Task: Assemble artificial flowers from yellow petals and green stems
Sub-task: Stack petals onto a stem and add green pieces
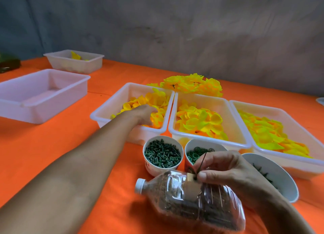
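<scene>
Nearest to me: clear plastic bottle (196,198) lying on its side on the orange tablecloth (52,139), white cap (139,185) pointing left, packed with brown granules and thin dark stems. Tan patch taped on its upper side with a hole in it

Right hand (226,170) sits over the bottle, thumb and forefinger pinched together on a thin green stem (201,163) that stands up out of that hole, tilted slightly right. Other fingers curled loosely above the bottle

Just behind the bottle, three round white cups in a row: left cup (162,154) full of short dark green pegs, middle cup (198,152) holds green rings, right bowl (273,176) tipped toward me with a few dark green bits inside, partly hidden by my wrist

Left hand (142,115) reaches forward into the left petal tray (108,109), palm down on the yellow petals (154,100). Fingertips are buried in the petals, so can't tell if they're pinching one or just resting

Two more white trays touching side by side to the right: middle tray (201,97) and right tray (280,107), both holding loose yellow-orange petals. Behind them, a heap of finished yellow flowers (192,84) directly on the cloth

Far left: empty-looking white tray (42,95), well apart from the petal trays. Behind it a smaller white tray (75,61) with a few yellow pieces. Dark object at the left edge, too cropped to identify. Grey wall (192,26) behind the table
</scene>
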`<state>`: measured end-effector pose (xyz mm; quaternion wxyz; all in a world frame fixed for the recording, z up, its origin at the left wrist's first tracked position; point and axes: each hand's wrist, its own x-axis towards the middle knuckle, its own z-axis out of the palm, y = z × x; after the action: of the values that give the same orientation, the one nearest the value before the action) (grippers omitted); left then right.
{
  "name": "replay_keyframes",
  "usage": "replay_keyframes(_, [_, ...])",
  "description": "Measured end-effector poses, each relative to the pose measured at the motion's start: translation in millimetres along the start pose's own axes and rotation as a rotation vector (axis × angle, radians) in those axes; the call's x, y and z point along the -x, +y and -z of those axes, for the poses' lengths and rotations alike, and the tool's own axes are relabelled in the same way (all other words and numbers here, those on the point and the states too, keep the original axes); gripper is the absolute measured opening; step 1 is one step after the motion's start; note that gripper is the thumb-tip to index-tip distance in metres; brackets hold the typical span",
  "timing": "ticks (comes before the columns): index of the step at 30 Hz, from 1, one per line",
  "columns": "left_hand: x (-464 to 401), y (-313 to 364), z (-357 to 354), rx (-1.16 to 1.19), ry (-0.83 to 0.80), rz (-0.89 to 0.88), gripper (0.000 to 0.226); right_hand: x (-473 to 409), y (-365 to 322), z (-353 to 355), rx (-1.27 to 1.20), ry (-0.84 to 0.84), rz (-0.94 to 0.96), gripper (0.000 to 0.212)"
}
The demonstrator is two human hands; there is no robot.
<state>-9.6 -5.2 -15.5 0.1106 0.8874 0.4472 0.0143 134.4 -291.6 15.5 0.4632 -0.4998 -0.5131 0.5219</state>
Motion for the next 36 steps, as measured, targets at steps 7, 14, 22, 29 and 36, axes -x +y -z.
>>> replay_keyframes(7, [-9.0, 6.5, -8.7, -0.087, 0.099, 0.077, 0.028, -7.1, 2.0, 6.4, 0.057, -0.080, -0.026, 0.025])
replay_keyframes(14, [6.8, 10.1, 15.0, 0.613, 0.352, 0.042, 0.009, -2.2, 3.8, 22.4, 0.009, -0.105, -0.011, 0.041])
replay_keyframes(22, [72.4, 44.7, 54.9, 1.561, 0.221, 0.012, 0.013, -10.2, -10.9, 22.2, 0.116, 0.342, 0.088, 0.030])
replay_keyframes(29, [118.7, 91.3, 67.1, 1.594, 0.146, -0.027, 0.017, -33.6, -48.1, 1.1, -0.005, 0.402, 0.146, 0.035])
replay_keyframes(36, [141.0, 128.2, 63.0, 1.612, 0.011, -0.013, 0.010, -38.9, -57.8, -10.3, -0.405, 0.310, 0.124, 0.022])
